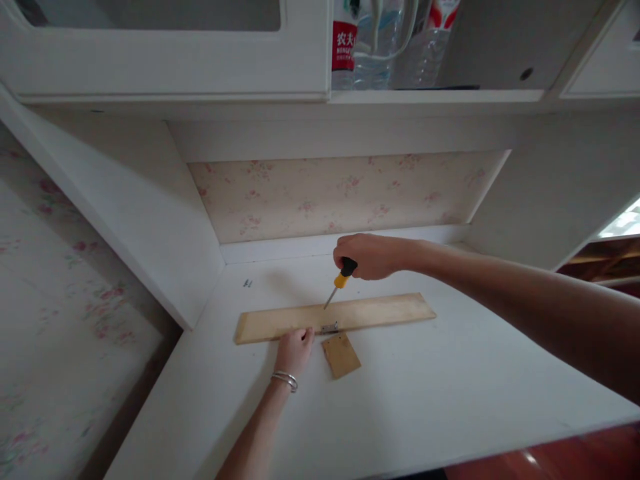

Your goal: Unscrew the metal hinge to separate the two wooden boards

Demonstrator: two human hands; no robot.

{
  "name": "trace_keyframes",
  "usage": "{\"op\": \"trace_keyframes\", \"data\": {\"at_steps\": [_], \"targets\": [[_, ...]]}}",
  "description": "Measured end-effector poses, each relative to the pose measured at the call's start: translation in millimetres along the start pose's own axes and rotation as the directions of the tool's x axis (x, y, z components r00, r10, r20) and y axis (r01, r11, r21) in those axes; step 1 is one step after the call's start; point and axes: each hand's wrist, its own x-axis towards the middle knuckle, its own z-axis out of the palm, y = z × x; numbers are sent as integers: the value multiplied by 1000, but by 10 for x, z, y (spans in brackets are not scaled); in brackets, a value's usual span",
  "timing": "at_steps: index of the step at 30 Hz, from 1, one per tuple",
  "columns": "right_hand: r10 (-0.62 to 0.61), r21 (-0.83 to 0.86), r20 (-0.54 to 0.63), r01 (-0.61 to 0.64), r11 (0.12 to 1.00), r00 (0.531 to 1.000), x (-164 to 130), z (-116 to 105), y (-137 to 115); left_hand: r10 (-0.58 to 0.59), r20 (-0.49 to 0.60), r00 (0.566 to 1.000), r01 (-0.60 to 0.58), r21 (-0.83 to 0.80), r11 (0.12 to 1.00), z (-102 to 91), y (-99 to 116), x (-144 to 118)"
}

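My right hand (367, 256) is wrapped around a screwdriver (341, 279) with a black and yellow handle. Its metal shaft slants down to the left, the tip over a long wooden board (385, 310); I cannot tell whether it touches the wood. At the board's front edge, my left hand (296, 348) has its fingers closed on the wood. Just right of those fingers sits a small metal hinge (329, 328), with a small upright piece, perhaps a screw, at its right end. A small square wooden piece (341, 356) with holes near one edge lies in front of the hinge.
All this rests on a white desktop (425, 393) beneath an overhead cabinet (175, 63). Small dark items (247, 283), too small to name, lie behind the board's left end. Plastic bottles (344, 50) stand on the open shelf above. White side panels flank the desktop.
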Motion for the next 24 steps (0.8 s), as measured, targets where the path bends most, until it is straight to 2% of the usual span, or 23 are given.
{"op": "trace_keyframes", "data": {"at_steps": [2,4,6,8,9,10,12,13,14,16,20,24], "targets": [[107,79,-74,-101,992,991,-188,69,120,21,-21,1000,-21,-2,1000,-40,37,-46],[234,185,-114,-211,960,966,-417,215,258,137,-48,989,-135,36,990,-105,116,-91],[328,299,-150,-274,914,933,-669,445,390,314,-28,949,-310,97,946,-189,237,-105],[475,500,-138,-353,791,869,-924,745,485,459,79,885,-465,190,865,-276,380,-65],[559,645,-105,-372,668,823,-1046,913,510,505,158,849,-529,239,814,-312,449,-23],[626,792,-48,-352,499,779,-1164,1087,518,535,236,811,-584,280,762,-341,510,30],[715,967,50,-213,140,698,-1382,1429,488,564,353,747,-663,332,671,-373,603,156],[736,992,78,-124,8,672,-1481,1589,456,569,391,723,-689,344,639,-376,633,221],[744,993,115,-63,-98,658,-1575,1737,418,569,421,707,-705,350,617,-371,653,283],[787,969,187,20,-245,588,-1746,1986,337,550,463,695,-714,358,602,-348,675,386],[799,934,259,70,-350,542,-1993,2286,223,509,504,698,-708,377,598,-297,703,500],[811,924,287,76,-375,509,-2051,2396,148,502,505,702,-701,370,609,-280,759,529]]}}
